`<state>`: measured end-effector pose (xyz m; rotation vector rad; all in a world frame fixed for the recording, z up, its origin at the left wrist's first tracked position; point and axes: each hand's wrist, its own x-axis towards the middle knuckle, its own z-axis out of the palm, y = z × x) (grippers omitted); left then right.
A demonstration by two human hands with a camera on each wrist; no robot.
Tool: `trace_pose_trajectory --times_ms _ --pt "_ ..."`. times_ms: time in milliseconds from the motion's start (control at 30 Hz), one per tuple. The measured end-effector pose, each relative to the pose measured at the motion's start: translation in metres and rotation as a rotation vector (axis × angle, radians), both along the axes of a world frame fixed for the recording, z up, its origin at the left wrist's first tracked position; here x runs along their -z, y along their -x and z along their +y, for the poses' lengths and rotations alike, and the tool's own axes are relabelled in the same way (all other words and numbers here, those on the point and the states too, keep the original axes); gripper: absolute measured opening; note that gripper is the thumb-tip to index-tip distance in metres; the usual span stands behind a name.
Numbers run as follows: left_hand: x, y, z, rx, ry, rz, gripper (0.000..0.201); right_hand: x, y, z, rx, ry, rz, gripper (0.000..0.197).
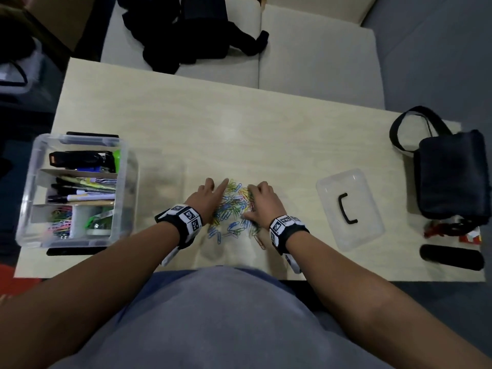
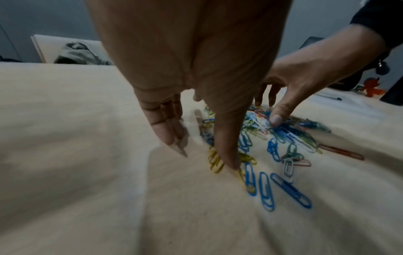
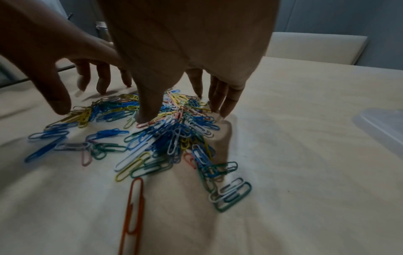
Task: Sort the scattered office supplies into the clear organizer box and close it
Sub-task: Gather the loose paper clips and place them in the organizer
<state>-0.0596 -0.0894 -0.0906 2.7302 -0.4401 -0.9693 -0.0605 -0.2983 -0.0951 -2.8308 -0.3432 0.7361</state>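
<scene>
Both hands' fingers are spread, tips down, gripping nothing: left hand (image 1: 210, 194) and right hand (image 1: 262, 199) flank the paper clips (image 1: 233, 209) at the desk's (image 1: 239, 129) centre. Only the head view shows the organizer box (image 1: 77, 190) (left edge) and lid (image 1: 350, 209), right. No readable writing.

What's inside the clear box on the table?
The clear organizer box holds a black stapler, pens and markers, and colored paper clips. Things lower down are covered.
</scene>
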Motion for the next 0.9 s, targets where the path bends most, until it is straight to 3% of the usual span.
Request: trace_pose_trajectory --times_ms 133,300,433,633,900 --pt "0.008 -0.01 -0.012 0.016 0.106 -0.012 0.116 0.004 -0.002 0.004 -0.032 -0.044 -0.025 0.068" --pt "0.004 -0.018 -0.026 -0.002 0.158 -0.002 0.065 0.004 -0.003 0.005 -0.047 -0.113 -0.011 0.042" --pt "0.003 -0.018 -0.033 -0.027 0.164 -0.032 0.038 0.004 -0.006 0.006 -0.074 -0.121 -0.005 0.033" --pt "0.003 -0.021 -0.031 -0.022 0.102 -0.044 0.023 0.003 -0.01 0.003 -0.09 -0.143 -0.045 0.021" --pt "0.001 -0.023 -0.018 0.002 0.061 -0.16 0.021 -0.005 -0.014 -0.003 0.006 -0.177 -0.116 0.014"
